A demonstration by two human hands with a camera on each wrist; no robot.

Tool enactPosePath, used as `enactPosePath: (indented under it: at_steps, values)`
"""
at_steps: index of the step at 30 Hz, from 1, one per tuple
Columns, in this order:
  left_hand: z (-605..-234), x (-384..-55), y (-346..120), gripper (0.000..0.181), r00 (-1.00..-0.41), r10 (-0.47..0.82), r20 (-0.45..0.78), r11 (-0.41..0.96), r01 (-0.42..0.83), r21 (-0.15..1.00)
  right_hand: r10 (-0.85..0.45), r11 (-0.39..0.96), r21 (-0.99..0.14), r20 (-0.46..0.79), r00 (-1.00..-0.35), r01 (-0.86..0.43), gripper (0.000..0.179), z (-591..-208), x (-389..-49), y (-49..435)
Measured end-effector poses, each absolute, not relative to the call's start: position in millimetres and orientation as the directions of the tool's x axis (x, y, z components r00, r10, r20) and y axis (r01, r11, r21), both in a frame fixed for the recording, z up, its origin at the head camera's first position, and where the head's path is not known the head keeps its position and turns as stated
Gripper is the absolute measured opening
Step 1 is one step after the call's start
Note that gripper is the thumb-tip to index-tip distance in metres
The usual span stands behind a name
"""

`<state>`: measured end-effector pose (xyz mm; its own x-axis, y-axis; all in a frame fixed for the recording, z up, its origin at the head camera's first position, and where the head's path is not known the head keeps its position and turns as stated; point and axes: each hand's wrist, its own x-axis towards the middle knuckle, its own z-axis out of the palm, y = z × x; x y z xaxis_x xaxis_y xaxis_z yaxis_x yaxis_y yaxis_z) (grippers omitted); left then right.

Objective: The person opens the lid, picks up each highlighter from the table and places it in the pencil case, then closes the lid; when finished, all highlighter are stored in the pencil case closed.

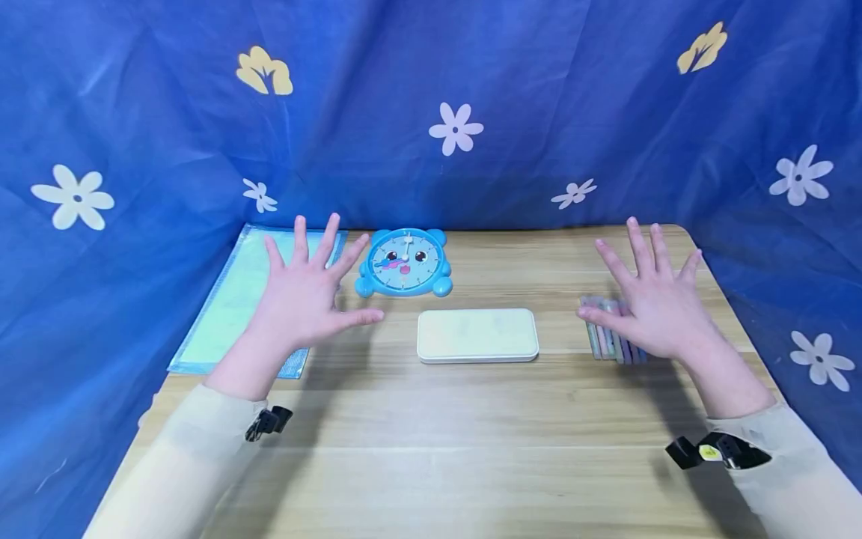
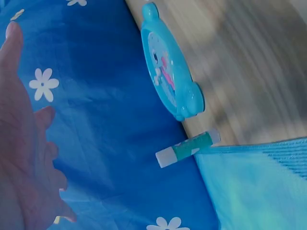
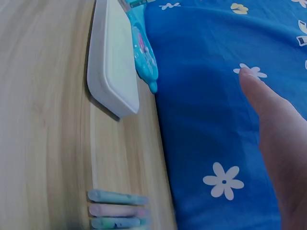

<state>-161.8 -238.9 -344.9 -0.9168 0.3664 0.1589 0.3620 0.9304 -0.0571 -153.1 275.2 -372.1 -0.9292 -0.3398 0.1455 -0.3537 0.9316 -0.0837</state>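
Spread wide, my left hand [image 1: 299, 301] hovers over the right part of a pale blue mesh-edged pouch [image 1: 225, 318] and touches nothing. A glue stick [image 2: 192, 146] with a green body and white cap stands by the pouch in the left wrist view; the hand hides it in the head view. Just right of that hand is a blue animal-shaped toy clock [image 1: 404, 278]. Between the hands lies a white rectangular case [image 1: 478, 335]. My right hand [image 1: 656, 313], fingers apart, is held above a row of several pastel pens [image 1: 598, 338], partly covering them.
The wooden table [image 1: 458, 464] ends at the back against a blue cloth [image 1: 377, 97] with white flowers, which also hangs along both sides. Small black wrist cameras are strapped on both sleeves.
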Motion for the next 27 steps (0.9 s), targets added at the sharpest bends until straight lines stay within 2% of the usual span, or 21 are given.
enactPosePath:
  at_steps: [5,9,12,16,19,24,27]
  values:
    - [-350,-156,-233,0.114,-0.900,0.399,0.178,0.915,0.402,-0.017,-0.368,0.914,-0.116,0.166,-0.915,-0.388,0.109,-374,-151,266]
    - [-353,-150,-227,0.110,-0.889,0.408,0.208,0.902,0.428,0.060,-0.395,0.891,-0.160,0.188,-0.899,-0.425,0.109,-379,-148,257]
    - [-356,-146,-223,0.101,-0.873,0.410,0.265,0.881,0.455,0.134,-0.415,0.861,-0.222,0.213,-0.885,-0.457,0.107,-382,-145,250]
    - [-363,-141,-215,0.077,-0.865,0.390,0.314,0.832,0.478,0.283,-0.425,0.812,-0.324,0.239,-0.873,-0.485,0.104,-386,-142,244]
    - [-370,-137,-209,0.068,-0.883,0.365,0.296,0.775,0.464,0.430,-0.430,0.761,-0.416,0.252,-0.867,-0.499,0.100,-387,-139,239]
    - [-387,-133,-197,0.077,-0.927,0.327,0.183,0.613,0.355,0.706,-0.437,0.666,-0.543,0.273,-0.857,-0.512,0.096,-394,-140,233]
    - [-401,-133,-188,0.088,-0.934,0.336,0.116,0.539,0.292,0.790,-0.434,0.615,-0.598,0.289,-0.853,-0.515,0.095,-400,-141,229]
